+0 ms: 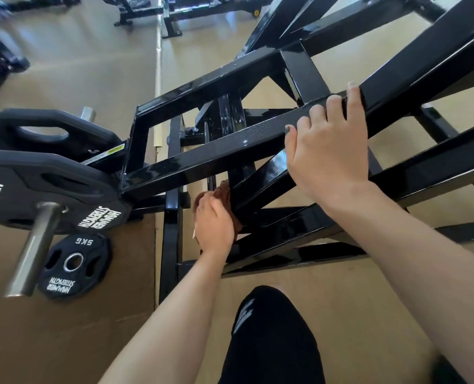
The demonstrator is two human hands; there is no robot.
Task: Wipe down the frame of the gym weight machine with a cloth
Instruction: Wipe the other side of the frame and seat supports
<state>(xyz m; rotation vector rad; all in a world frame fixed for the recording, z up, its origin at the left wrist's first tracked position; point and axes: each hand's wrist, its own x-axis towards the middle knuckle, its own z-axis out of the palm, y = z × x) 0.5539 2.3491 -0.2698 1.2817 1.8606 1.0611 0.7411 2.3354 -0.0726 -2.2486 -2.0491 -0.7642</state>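
The wipe appears midway: a brown cloth [226,199] is gripped by the left hand [214,221] and pressed against a lower strut of the black frame [202,159], at seven o'clock from the right hand [327,142], whose fingers are curled over the upper beam. Droplets on that beam suggest work left. At nine o'clock, reach is crowded by a 15 kg plate [44,187] and 5 kg plate [73,266].

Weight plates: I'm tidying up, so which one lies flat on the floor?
The small 5KG plate lies flat on the floor. The 15KG plate and the plate behind it are mounted on the machine's steel pegs.
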